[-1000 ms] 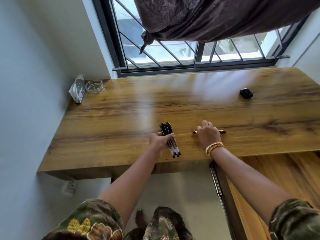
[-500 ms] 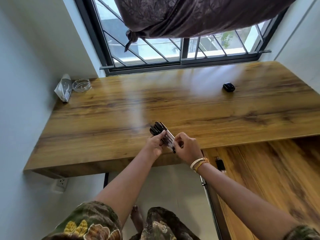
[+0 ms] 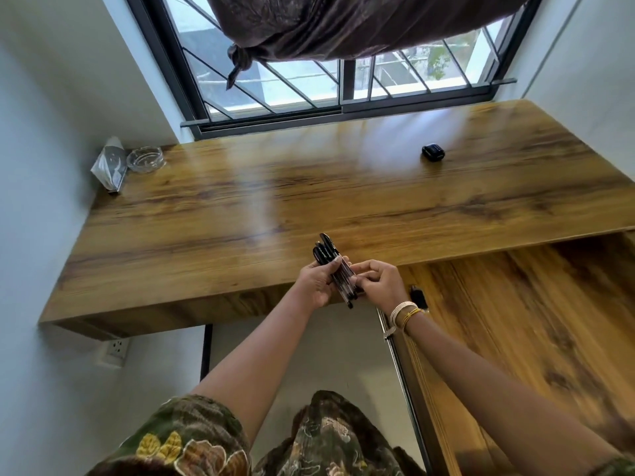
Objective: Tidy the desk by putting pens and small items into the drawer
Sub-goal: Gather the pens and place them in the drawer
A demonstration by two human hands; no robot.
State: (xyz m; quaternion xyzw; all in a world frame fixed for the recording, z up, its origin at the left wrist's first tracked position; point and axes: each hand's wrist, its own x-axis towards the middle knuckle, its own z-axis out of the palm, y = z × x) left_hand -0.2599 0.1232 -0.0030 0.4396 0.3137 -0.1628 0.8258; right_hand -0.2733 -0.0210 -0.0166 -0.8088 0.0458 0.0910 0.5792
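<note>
Last loose pen had left the counter (image 3: 309,201); right hand (image 3: 381,283) pinched it into the pen bundle (image 3: 338,269), which left hand (image 3: 314,285) gripped w/ curled fingers. Drawer next, prob.

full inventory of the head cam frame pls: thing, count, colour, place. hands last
pens: a bundle, exact count unclear, black and clear, held over the desk's near edge
desk: 1, brown wood grain, under the window
small case: 1, black, far right of the desk top
glass dish: 1, clear, far left corner of the desk
plastic packet: 1, clear and whitish, left of the dish against the wall
window: 1, dark frame with bars, behind the desk
curtain: 1, dark brown, knotted up over the window
wall socket: 1, white, below the desk at left
left hand: 1, grips the bundle
right hand: 1, bangles at the wrist, pinches the bundle
</note>
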